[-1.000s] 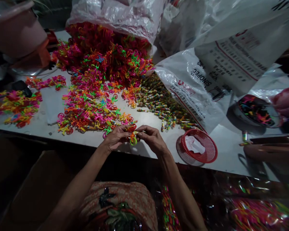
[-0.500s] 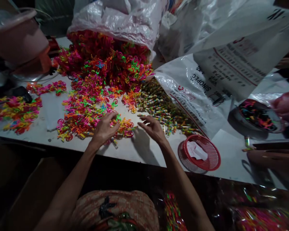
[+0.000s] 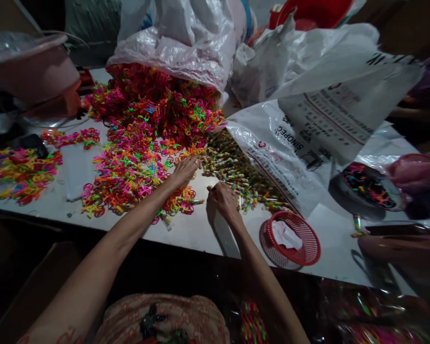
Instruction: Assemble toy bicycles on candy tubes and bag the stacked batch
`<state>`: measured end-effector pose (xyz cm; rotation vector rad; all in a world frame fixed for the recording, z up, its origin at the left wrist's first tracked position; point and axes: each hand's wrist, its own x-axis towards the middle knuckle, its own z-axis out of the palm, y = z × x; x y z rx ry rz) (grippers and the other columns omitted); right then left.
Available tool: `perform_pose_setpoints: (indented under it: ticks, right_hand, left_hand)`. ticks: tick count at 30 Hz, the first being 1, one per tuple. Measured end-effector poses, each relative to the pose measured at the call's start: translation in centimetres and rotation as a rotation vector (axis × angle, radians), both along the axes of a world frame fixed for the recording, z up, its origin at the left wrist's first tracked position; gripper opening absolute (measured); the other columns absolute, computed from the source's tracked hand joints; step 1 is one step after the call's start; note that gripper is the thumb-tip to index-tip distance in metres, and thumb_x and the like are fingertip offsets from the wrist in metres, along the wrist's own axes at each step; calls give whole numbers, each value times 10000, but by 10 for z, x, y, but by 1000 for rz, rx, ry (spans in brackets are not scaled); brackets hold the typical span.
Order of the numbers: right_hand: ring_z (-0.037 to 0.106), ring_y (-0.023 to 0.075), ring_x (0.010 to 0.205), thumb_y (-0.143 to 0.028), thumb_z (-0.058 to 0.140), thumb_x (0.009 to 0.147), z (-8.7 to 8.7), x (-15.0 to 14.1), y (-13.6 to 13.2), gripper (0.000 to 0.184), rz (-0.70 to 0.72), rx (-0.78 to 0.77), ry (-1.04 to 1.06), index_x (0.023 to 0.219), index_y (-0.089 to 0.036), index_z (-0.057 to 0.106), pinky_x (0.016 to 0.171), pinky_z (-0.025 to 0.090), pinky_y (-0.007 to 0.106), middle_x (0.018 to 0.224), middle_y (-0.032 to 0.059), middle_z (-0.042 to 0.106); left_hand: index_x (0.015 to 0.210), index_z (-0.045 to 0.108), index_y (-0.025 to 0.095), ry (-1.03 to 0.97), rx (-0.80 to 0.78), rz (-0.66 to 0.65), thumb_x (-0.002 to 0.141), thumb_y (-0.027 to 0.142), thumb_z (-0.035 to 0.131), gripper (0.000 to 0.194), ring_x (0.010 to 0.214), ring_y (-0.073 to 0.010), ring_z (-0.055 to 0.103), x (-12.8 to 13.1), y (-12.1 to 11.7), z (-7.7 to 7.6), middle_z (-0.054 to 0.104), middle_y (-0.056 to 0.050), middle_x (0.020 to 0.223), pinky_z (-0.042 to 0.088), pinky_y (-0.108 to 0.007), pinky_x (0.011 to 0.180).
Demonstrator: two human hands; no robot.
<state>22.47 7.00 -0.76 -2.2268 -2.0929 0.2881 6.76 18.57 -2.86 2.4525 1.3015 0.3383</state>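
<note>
Left hand [image 3: 184, 169] reaches flat over the table, fingers loosely spread and resting on the far edge of the toy pile; whether it grips a piece cannot be told. Right hand [image 3: 222, 199] sits just beside it, fingers curled downward at the near edge of the sticks, pinched on something too small to make out.

Table [image 3: 200, 229], pale and wide, carries everything. White sack [image 3: 308, 129], printed with dark lettering, lies open across the right half, its mouth toward the middle. Clear bag [image 3: 186, 43] slumps at the back, spilling the toys [image 3: 143, 129]: a heap of neon pink, orange, green and red plastic loops that spreads forward to the left hand. Sticks [image 3: 240, 172], thin striped tubes, fan out from the sack's mouth between the toys and the sack, touching the right hand's fingertips. Pink tub [image 3: 32, 71] stands at the far left corner. A second small heap [image 3: 21, 169] of toys lies well apart at the left edge. Red basket [image 3: 295, 234], round and meshed, sits near the right wrist with a scrap of white paper inside. Dark bowl [image 3: 370, 186] holding more coloured pieces rests at the right, beside another person's hand [image 3: 415, 172].
</note>
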Motion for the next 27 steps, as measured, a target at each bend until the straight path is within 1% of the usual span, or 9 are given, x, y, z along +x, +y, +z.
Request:
perform_pose_setpoints:
  ticks: [7, 12, 15, 17, 18, 20, 23, 25, 27]
  right_hand:
    - [533, 204, 801, -288, 433, 842, -20, 10, -20, 189, -53, 248, 308, 809, -191, 593, 686, 340, 300, 831, 79, 618]
    - [551, 184, 676, -408, 537, 792, -15, 17, -31, 231, -149, 275, 660, 762, -187, 596, 655, 382, 313, 716, 44, 617]
    - [527, 149, 570, -492, 638, 727, -5, 20, -37, 322, -180, 232, 1012, 774, -174, 613, 585, 402, 301, 673, 18, 614]
    - [499, 121, 517, -501, 700, 683, 2, 18, -42, 370, -230, 212, 1229, 818, -163, 635, 534, 398, 281, 650, 1, 608]
    - [490, 110, 502, -495, 722, 669, 6, 16, -44, 384, -254, 207, 1313, 839, -160, 645, 519, 396, 272, 642, -5, 608]
    - [490, 101, 497, -482, 750, 653, 11, 10, -48, 384, -270, 191, 1424, 844, -160, 664, 512, 400, 264, 620, -12, 608]
    - [505, 106, 518, -485, 760, 637, 11, 2, -51, 375, -266, 156, 1467, 811, -163, 680, 528, 416, 266, 598, -13, 602]
    - [505, 109, 538, -496, 757, 627, 6, 1, -51, 379, -302, 193, 1430, 794, -165, 681, 539, 423, 267, 600, -17, 594]
    - [496, 106, 541, -512, 754, 615, -2, 7, -50, 393, -373, 261, 1389, 787, -167, 677, 536, 420, 264, 613, -22, 587]
  left_hand:
    - [988, 659, 171, 122, -91, -9, 755, 30, 514, 310, 1275, -260, 454, -7, -11, 16, 542, -116, 1341, 365, -369, 1043]
    - [1141, 585, 169, 103, -37, 86, 811, 69, 521, 352, 1328, -278, 390, -3, -27, 36, 425, -142, 1437, 374, -402, 1029]
    - [1124, 575, 168, -41, 25, 184, 832, 153, 562, 292, 1191, -259, 503, 4, -47, 48, 485, -140, 1328, 440, -361, 920]
    - [941, 610, 174, -211, 29, 256, 833, 199, 589, 113, 1021, -215, 572, 10, -66, 52, 570, -98, 1134, 457, -324, 848]
    - [830, 603, 177, -303, 4, 280, 827, 213, 604, 37, 942, -196, 583, 12, -76, 52, 592, -75, 1022, 460, -313, 821]
    - [679, 549, 183, -503, -104, 283, 821, 216, 607, 157, 840, -167, 582, 16, -96, 48, 595, -42, 875, 465, -293, 775]
    - [629, 516, 188, -798, -235, 305, 824, 209, 584, 207, 784, -138, 585, 15, -117, 37, 601, -22, 832, 472, -267, 734]
    - [645, 526, 192, -836, -215, 391, 830, 212, 568, 191, 751, -133, 581, 9, -121, 31, 590, -14, 802, 473, -270, 728]
    - [680, 554, 195, -680, -141, 449, 824, 189, 563, 144, 752, -146, 576, 3, -118, 29, 585, -15, 789, 470, -290, 744]
